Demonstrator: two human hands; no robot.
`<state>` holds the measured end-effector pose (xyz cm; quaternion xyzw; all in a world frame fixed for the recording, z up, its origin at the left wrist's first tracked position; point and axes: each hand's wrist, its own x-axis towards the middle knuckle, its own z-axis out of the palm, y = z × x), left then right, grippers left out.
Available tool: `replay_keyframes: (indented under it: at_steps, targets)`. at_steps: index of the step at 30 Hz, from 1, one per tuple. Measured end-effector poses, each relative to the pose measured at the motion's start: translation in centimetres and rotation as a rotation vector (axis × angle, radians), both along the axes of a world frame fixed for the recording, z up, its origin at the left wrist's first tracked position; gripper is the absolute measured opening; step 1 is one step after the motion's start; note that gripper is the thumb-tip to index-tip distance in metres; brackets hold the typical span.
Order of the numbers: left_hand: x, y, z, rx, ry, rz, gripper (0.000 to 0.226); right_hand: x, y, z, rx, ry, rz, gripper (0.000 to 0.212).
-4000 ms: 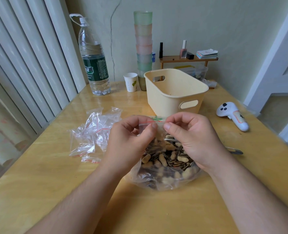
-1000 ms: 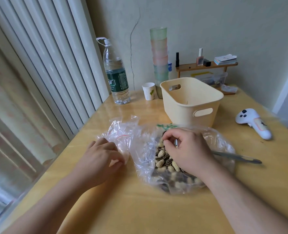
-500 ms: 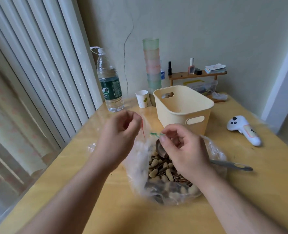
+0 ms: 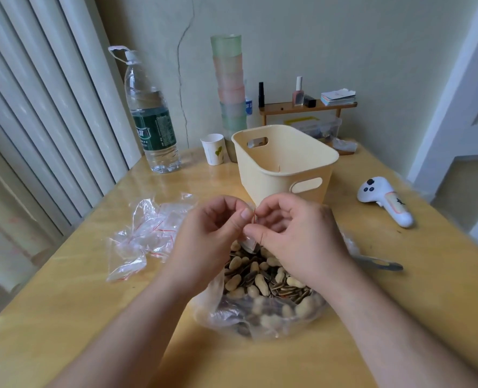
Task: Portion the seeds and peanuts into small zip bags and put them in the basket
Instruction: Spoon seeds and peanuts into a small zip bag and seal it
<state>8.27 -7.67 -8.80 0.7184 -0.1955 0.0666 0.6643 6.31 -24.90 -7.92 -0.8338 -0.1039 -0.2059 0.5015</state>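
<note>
From the head camera, the small zip bag (image 4: 251, 233) is nearly all hidden between the two hands; only a thin red strip of its top edge and a bit of clear film below the fingertips can be made out, and whether its mouth is parted cannot be told. The left hand (image 4: 214, 236) and right hand (image 4: 293, 233) meet thumb to thumb and both pinch that edge, fingers curled. They hover right above the big open bag of peanuts and seeds (image 4: 260, 292), whose near side blurs behind cloudy plastic. A metal spoon (image 4: 377, 263) is partly covered by the right wrist. The basket (image 4: 285, 163) stands just beyond the hands, its inside out of sight. Spare zip bags (image 4: 145, 236) lie crumpled to the left on the table (image 4: 64, 317).
</note>
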Motion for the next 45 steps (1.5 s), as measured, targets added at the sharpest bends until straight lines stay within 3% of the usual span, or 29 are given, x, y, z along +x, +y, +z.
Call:
replay_keyframes:
  at_steps: [4,7,11,14,18,21,24,29,34,40,43,45]
  targets:
    - [-0.9,1.0,-0.2,0.160,-0.133,0.176,0.007,-0.1,-0.4,0.3,-0.013,-0.028,-0.056,0.016]
    - [-1.6,0.8,-0.3,0.350,-0.324,0.295,0.011,-0.5,-0.2,0.5,-0.167,-0.087,-0.122,0.012]
    - [-1.7,0.2,-0.6,0.471,-0.548,0.367,0.008,-1.4,1.1,0.7,-0.218,0.001,0.032,0.021]
    - [-1.6,0.4,-0.7,0.481,-0.568,0.346,0.012,-1.3,1.3,0.6,-0.274,0.103,0.094,0.031]
    - [-1.9,0.1,-0.7,0.471,-0.625,0.335,0.012,-1.1,1.0,0.5,-0.167,0.151,0.082,0.053]
    - [-2.1,0.1,-0.7,0.412,-0.584,0.334,0.016,-1.0,1.0,0.8,0.011,0.190,0.204,0.051]
    - [-2.2,0.1,-1.0,0.353,-0.497,0.319,0.019,-0.5,0.9,0.1,0.096,0.195,0.179,0.041]
    - [-2.6,-0.3,-0.9,0.289,-0.392,0.315,0.019,-0.7,1.4,-0.3,-0.082,0.162,0.141,0.051]
    - [-2.9,-0.6,-0.6,0.160,-0.263,0.270,0.023,-0.1,1.6,-0.7,0.211,0.227,0.119,0.053]
    - [-2.9,-0.5,-0.6,0.122,-0.308,0.259,0.022,0.0,0.9,-0.3,0.341,0.134,0.122,0.053]
    - [-2.1,0.6,-0.3,0.179,-0.381,0.308,0.028,0.5,-0.3,0.6,0.665,0.228,0.216,0.052]
    - [-1.5,1.4,-0.3,0.208,-0.267,0.265,0.037,0.8,-1.1,1.1,0.894,0.300,0.303,0.046]
